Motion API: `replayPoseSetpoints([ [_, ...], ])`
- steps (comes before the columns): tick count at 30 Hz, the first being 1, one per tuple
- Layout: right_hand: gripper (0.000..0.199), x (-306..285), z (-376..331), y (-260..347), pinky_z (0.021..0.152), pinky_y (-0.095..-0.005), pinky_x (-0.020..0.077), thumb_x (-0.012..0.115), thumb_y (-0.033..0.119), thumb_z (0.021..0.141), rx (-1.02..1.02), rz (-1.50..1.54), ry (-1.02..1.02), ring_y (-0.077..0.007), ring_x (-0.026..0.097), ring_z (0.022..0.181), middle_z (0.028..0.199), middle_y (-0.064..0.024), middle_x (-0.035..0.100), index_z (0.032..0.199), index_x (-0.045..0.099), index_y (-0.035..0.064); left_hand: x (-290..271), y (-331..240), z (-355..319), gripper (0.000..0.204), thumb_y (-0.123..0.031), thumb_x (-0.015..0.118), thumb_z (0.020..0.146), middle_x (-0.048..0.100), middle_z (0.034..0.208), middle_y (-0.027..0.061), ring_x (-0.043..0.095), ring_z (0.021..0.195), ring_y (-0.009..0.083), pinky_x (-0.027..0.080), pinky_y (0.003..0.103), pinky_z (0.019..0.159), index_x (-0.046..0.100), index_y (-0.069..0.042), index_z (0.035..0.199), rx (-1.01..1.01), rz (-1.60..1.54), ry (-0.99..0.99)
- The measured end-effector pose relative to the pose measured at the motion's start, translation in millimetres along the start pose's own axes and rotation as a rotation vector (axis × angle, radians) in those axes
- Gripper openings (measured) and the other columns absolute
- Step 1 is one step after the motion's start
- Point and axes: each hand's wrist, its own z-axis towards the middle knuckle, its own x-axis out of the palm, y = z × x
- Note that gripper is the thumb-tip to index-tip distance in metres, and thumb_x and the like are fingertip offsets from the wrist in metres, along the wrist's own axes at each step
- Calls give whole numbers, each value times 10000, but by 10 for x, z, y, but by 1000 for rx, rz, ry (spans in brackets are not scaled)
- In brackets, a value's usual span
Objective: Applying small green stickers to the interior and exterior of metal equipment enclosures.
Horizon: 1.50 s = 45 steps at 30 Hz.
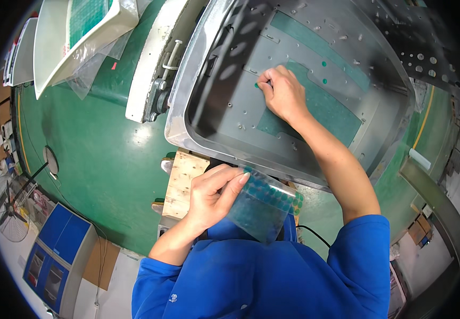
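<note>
Near the lower middle, close to the body: left hand (211, 194), half curled, thumb on top and fingers beneath, pinching the near-left edge of a clear sheet (262, 204) covered with rows of round green dots (283, 196). Sheet tilted, held in the air above the blue sleeves and just in front of a wooden block (182, 183) under the near edge of the tray (198, 64). Thumb tip resting on the sheet's upper corner; grip firm, not a full fist.

Further out, inside the big grey metal tray: right hand (282, 93), fingers bunched together and pressed down on the tray floor, fingertips (264, 82) at the left edge of a green panel (325, 109). Tightly pinched; whether anything small sits between the fingertips, cannot tell. One green dot (256, 84) stuck on the grey floor, touching the fingertips. Two more green dots (324, 64) further toward the far right of the tray, well apart from the hand.

Beyond the tray's left edge: a white bracket with a bolt (162, 85) on the green floor (91, 154). At the far left corner: a pale tray in a clear bag (81, 37). Down at the lower left: a blue cabinet (59, 247) and a fan (9, 212).
</note>
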Motion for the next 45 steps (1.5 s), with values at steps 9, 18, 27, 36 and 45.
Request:
replayPoseSetpoints([
  [9, 95, -23, 11, 8, 627, -362, 432, 644, 167, 707, 42, 59, 12, -224, 527, 747, 745, -29, 529, 772, 583, 135, 8, -8, -15, 61, -22, 588, 790, 528, 600, 73, 483, 524, 140, 382, 242, 486, 604, 36, 787, -7, -9, 0],
  [18, 230, -162, 189, 23, 539, -256, 373, 716, 178, 654, 287, 115, 146, -92, 444, 579, 602, 34, 451, 809, 562, 107, -8, 16, -55, 68, -29, 587, 797, 532, 611, 63, 482, 530, 117, 373, 230, 483, 600, 37, 786, -36, -40, -52],
  [27, 290, -1329, -882, 656, 653, -246, 424, 698, 107, 676, -155, 564, 433, -120, 523, 720, 832, -31, 566, 916, 554, 28, -31, -43, -112, 43, -14, 622, 775, 578, 699, 49, 526, 621, 89, 411, 197, 554, 598, 20, 765, -118, -277, -214],
  [36, 120, -1364, -1322, 531, 575, -292, 444, 574, 88, 768, -62, 482, 331, -208, 589, 635, 721, -100, 609, 858, 592, 10, 121, -360, 51, 211, -43, 716, 691, 616, 815, 59, 546, 695, 64, 415, 169, 583, 607, -9, 867, -242, -160, 74],
  [45, 157, -1410, -1565, 418, 673, -325, 419, 578, 161, 774, 13, 501, 166, -243, 565, 746, 783, -81, 608, 871, 586, 38, 248, -270, -27, 139, 45, 627, 743, 624, 806, 107, 607, 722, 158, 502, 264, 684, 584, 31, 874, -245, -431, 24],
])
